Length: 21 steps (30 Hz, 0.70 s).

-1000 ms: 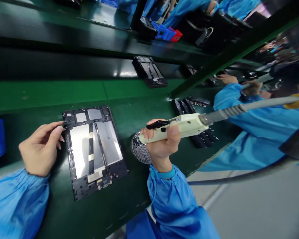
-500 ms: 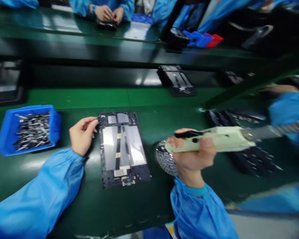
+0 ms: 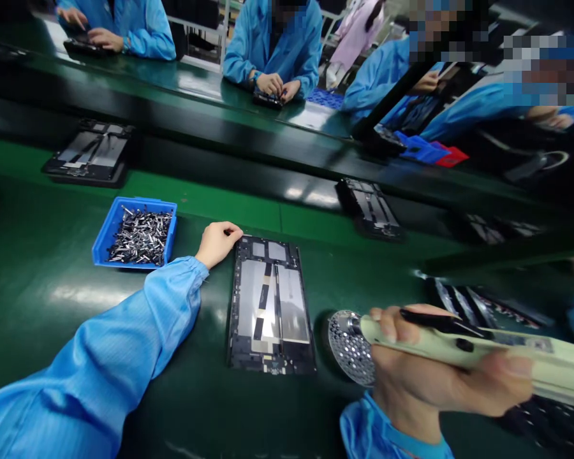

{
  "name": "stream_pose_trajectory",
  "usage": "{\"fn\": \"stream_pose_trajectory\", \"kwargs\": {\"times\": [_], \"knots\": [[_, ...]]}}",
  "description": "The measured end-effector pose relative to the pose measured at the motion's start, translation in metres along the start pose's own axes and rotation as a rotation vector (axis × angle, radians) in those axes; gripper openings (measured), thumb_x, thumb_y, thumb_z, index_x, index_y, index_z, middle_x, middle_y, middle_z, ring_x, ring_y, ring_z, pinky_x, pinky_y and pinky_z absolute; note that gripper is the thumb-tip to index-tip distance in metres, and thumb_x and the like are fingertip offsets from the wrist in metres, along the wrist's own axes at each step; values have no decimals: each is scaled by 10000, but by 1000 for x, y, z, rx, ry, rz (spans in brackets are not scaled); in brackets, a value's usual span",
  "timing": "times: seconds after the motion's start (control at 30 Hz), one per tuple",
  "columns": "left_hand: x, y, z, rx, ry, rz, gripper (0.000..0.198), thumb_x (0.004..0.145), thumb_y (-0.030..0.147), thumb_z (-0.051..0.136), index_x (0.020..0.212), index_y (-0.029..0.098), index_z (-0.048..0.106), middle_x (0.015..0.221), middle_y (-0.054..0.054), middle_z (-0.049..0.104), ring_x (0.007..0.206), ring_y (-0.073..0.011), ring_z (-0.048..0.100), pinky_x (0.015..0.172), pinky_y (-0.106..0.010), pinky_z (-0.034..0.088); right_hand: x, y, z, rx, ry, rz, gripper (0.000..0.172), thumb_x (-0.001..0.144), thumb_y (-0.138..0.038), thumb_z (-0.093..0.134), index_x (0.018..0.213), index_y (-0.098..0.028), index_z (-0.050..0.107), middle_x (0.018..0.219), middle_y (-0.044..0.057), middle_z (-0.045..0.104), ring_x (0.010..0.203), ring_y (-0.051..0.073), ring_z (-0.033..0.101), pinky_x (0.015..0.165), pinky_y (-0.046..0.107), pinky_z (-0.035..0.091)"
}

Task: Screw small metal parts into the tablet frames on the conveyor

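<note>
A flat tablet-like device (image 3: 294,299) with silver panels and dark strips lies on the green bench. My left hand (image 3: 219,243) is at its top left corner, thumb and fingers pinched together; what they hold, if anything, is too small to make out. On the right, my right hand (image 3: 425,363) is wrapped round a pale green electric screwdriver (image 3: 497,354), its tip end pointing left over a round metal dish (image 3: 347,347) with a perforated top. A blue bin (image 3: 136,233) full of small metal and black parts stands to the left of my left hand.
More devices lie on the recessed lane beyond, one at the left (image 3: 93,150) and one (image 3: 370,207) further right. Black parts (image 3: 483,303) lie at the right. People in blue sit across the bench, near small blue and red bins (image 3: 452,156).
The view has swung left, so the bench items appear further right. My right hand and the screwdriver appear larger and lower. My left hand stays at the device's corner.
</note>
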<state>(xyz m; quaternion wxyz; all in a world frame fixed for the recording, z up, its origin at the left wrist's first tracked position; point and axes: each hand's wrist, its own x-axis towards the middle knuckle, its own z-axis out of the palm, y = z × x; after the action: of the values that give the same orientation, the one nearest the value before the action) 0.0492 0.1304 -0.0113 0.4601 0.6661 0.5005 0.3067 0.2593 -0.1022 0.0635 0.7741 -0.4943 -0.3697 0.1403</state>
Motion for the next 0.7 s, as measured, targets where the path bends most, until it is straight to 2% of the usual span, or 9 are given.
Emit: {"fn": "stream_pose_trajectory", "kwargs": {"times": [0.07, 0.13, 0.27, 0.37, 0.43, 0.53, 0.7], "knots": [[1, -2, -1, 18, -18, 8, 109, 858, 216, 702, 806, 161, 781, 750, -41, 744, 688, -172, 651, 724, -275, 486, 2, -2, 14, 39, -53, 44, 539, 817, -721, 543, 761, -235, 767, 443, -30, 405, 374, 162, 409, 395, 320, 386], [3, -3, -2, 33, -46, 20, 95, 859, 213, 714, 809, 161, 777, 766, -36, 747, 670, -158, 635, 712, -267, 473, 7, -4, 36, 61, -77, 91, 505, 869, -677, 531, 821, -239, 778, 475, -28, 434, 409, 163, 447, 433, 318, 424], [8, -4, -2, 52, -120, 45, 77, 854, 218, 733, 816, 159, 764, 742, -18, 729, 635, -139, 613, 660, -244, 448, 27, 8, 104, 93, -111, 151, 488, 844, -667, 595, 728, -216, 743, 428, -48, 416, 348, 139, 421, 404, 308, 436], [10, -4, -1, 73, -147, 71, 77, 872, 209, 712, 869, 164, 773, 760, -8, 732, 646, -132, 612, 653, -234, 434, 43, 28, 156, 119, -81, 207, 508, 764, -702, 689, 660, -205, 694, 405, -68, 408, 315, 115, 414, 371, 277, 445], [11, -4, 0, 89, -159, 83, 99, 889, 205, 691, 892, 176, 785, 757, -2, 733, 656, -134, 616, 665, -235, 433, 50, 43, 182, 122, -72, 218, 502, 746, -688, 720, 640, -201, 669, 410, -66, 432, 312, 106, 428, 371, 260, 465], [12, -4, 2, 111, -167, 81, 106, 897, 214, 698, 869, 183, 795, 749, -9, 738, 685, -152, 636, 696, -248, 443, 55, 61, 206, 129, -65, 220, 468, 762, -645, 716, 618, -205, 647, 399, -67, 446, 314, 97, 427, 372, 243, 475], [12, -3, 5, 141, -163, 50, 140, 930, 221, 674, 904, 192, 808, 784, -33, 759, 733, -190, 670, 752, -274, 470, 54, 80, 215, 122, -42, 228, 450, 765, -617, 708, 622, -195, 646, 403, -62, 460, 328, 95, 439, 366, 233, 466]]}}
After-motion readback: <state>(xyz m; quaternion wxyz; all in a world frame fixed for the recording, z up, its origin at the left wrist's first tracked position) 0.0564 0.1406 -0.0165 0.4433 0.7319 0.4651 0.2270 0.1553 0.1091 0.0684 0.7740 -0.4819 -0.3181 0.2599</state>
